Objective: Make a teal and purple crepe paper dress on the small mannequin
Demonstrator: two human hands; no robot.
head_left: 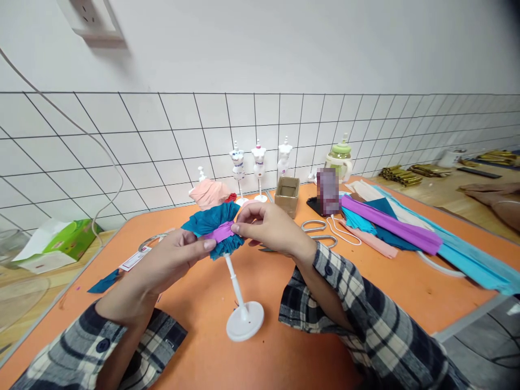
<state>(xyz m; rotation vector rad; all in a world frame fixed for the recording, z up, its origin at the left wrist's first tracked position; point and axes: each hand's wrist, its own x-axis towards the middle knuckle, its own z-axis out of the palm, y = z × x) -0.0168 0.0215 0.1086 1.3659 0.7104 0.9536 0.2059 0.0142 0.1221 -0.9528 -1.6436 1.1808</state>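
A small white stand [239, 303] with a round base is on the orange table, tilted, its top wrapped in gathered teal crepe paper [209, 218]. Across the teal paper lies a purple crepe paper strip [221, 233]. My left hand [173, 254] pinches the strip's left end between thumb and fingers. At its right end, the thumb and index finger of my right hand [264, 225] are closed on the strip. Any body form under the teal paper is hidden.
Several small white dress forms [259, 157] stand along the wall, one draped in pink [211, 192]. Behind my right hand are a cardboard box [286, 196], scissors [320, 233], a phone [328, 192] and a bottle [340, 160]. Crepe paper sheets [406, 227] cover the right side.
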